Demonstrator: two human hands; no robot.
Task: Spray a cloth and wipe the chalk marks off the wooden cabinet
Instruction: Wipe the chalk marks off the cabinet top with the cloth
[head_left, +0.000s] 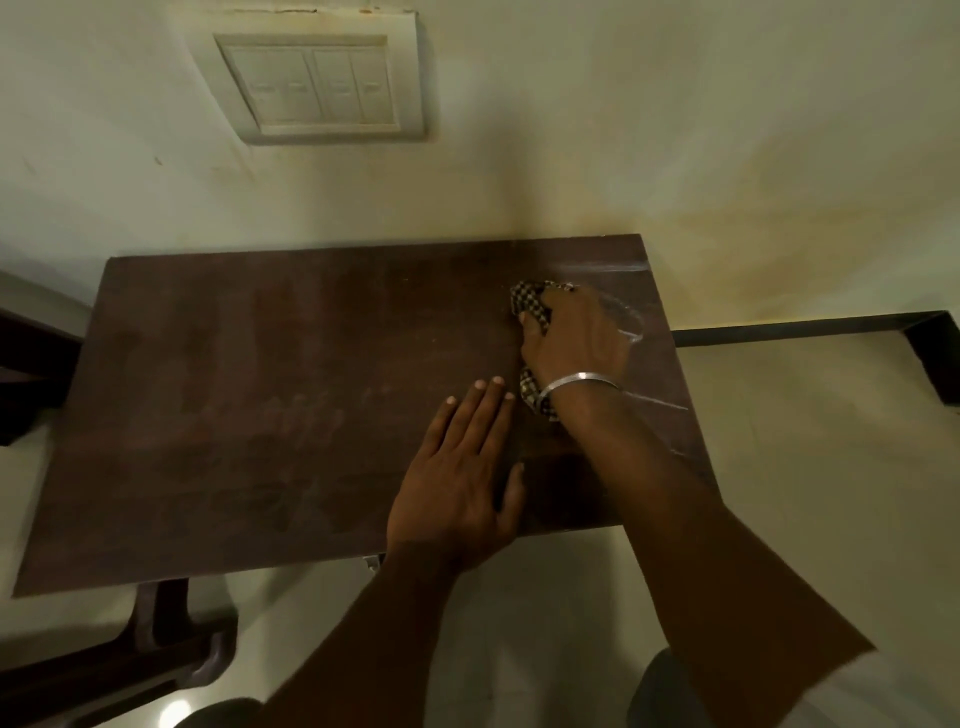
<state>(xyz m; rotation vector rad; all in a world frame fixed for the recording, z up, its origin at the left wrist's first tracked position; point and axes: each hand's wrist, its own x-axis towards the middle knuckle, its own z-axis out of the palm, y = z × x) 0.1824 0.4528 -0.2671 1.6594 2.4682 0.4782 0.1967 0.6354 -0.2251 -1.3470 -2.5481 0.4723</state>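
Item: dark brown rectangular wooden cabinet top (260, 389), set against a pale wall below a white four-rocker switch plate (322, 88). Right hand (571, 338), silver bangle (576, 384) at the wrist, curls its fingers round a bunched black-and-cream checked cloth (530, 301) and presses it onto the far right part of the top. White chalk marks (626, 317): a looping line just right of that hand, a streak toward the far right corner, another line near the right edge; fainter pale smudges lie mid-top. Left hand (462, 467): flat, fingers straight and close together, palm braced on the wood near the front edge, holding nothing. Step judged: wiping, right side not yet clean. Risks: the small wad may smear chalk into a haze rather than lift it, if too dry or already loaded; a stroke toward the nearby right edge could carry hand and cloth off the top
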